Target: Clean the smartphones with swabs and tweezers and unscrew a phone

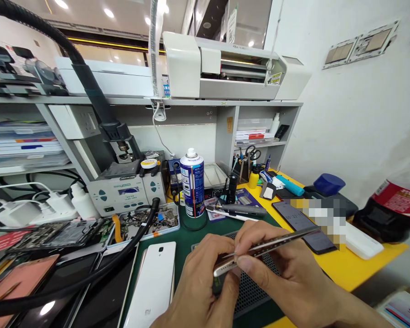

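Both hands are closed around a smartphone (224, 268) held nearly edge-on above the bench. Its pale bottom edge with small holes faces me. My left hand (205, 278) grips the near end, with the thumb below and fingers on top. Meanwhile my right hand (276, 266) pinches the long side between thumb and fingers. The thin edge runs out past the right fingers to the upper right. Whether a panel of the phone is lifted is hidden by the fingers. Under the hands lies a dark perforated mat (253, 284). A white phone (153, 282) lies face down to the left.
A spray can (192, 187) stands behind the hands. The soldering station (125, 193), a tray of parts (171, 218) and a black hose (89, 280) occupy the left. On the right are a black phone (302, 223), a white block (365, 241) and a cola bottle (392, 202).
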Tool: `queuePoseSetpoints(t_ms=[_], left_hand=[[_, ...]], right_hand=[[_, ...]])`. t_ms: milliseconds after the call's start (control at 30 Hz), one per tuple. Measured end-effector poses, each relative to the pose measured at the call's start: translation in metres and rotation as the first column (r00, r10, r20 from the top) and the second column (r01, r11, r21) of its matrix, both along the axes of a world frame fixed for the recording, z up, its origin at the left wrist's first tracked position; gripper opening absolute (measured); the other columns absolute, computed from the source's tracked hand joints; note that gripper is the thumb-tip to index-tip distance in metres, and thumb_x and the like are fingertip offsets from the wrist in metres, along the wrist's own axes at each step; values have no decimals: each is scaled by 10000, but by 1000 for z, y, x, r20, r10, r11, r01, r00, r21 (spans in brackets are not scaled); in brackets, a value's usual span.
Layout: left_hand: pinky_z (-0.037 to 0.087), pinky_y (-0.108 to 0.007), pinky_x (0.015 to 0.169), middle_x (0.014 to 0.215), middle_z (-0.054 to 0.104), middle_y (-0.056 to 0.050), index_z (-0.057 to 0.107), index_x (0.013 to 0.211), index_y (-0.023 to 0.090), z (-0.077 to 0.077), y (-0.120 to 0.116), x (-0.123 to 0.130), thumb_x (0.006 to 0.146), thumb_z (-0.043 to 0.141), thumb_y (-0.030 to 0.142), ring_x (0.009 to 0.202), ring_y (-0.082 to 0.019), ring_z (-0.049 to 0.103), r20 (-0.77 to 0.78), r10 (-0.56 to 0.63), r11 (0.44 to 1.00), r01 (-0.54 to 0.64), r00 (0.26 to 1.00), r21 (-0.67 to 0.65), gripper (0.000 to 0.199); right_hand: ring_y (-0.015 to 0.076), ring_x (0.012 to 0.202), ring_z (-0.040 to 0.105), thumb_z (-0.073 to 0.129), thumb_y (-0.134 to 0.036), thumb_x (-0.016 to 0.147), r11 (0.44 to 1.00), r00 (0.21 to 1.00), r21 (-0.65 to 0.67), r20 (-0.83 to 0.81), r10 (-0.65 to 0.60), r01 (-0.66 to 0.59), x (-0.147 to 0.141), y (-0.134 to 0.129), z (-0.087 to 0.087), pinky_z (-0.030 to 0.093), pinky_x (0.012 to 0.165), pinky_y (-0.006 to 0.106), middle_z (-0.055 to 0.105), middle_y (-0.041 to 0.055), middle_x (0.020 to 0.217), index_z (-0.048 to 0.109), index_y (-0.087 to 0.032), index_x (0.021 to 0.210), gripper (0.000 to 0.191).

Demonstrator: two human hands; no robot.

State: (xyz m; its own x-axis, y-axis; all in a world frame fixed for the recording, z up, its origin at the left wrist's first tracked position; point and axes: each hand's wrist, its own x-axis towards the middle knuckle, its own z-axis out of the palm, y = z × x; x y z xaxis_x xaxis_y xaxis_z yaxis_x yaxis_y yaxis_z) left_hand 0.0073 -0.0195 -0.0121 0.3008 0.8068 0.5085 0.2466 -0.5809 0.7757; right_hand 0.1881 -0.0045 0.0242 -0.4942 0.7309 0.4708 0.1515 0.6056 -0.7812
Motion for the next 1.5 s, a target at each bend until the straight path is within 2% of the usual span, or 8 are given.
queuePoseSetpoints(t_ms=[167,333,500,933,1133,1500], left_hand=[[519,-341,779,1000,653,-90,603,1054,223,0,-1,3,919,496,232,908,-233,619,19,31,1000,-31,999,2,172],[508,-332,789,997,650,-86,591,1024,214,0,0,1,924,495,225,909,-221,616,5,2,1000,-2,1000,1,139],[505,-340,820,1041,645,-96,573,1050,205,-1,1,-2,922,490,197,950,-225,620,-35,-17,1000,18,999,7,153],[525,-331,788,1005,665,-91,603,1009,211,0,-2,3,891,512,188,915,-228,634,23,43,999,-44,999,24,151],[519,-334,806,1023,659,-91,593,1008,212,1,-1,2,914,483,191,936,-222,626,-26,29,1000,-29,999,-10,147],[534,-331,792,1002,677,-89,618,1001,212,0,-2,4,894,512,200,916,-226,644,27,80,996,-81,996,25,151]], right_hand=[[180,811,625,555,-246,945,999,999,18,-41,-29,29,-1,0,1,546,755,293,637,58,877,616,-205,955,75],[189,823,632,563,-296,948,998,996,18,-70,-58,59,-2,0,0,555,760,298,638,56,859,620,-206,945,106],[185,823,626,560,-262,949,998,997,38,-62,-45,47,-2,0,1,548,773,300,636,57,869,615,-205,954,80],[191,806,609,572,-233,931,999,997,18,-76,-30,32,0,1,0,529,741,309,630,61,869,614,-206,951,54],[197,830,608,567,-225,931,1000,998,21,-61,-18,19,0,1,0,513,761,322,615,52,874,605,-215,959,49],[184,842,589,526,-242,963,1000,998,-11,-65,-5,4,2,2,-3,495,771,333,568,27,891,576,-246,979,53]])
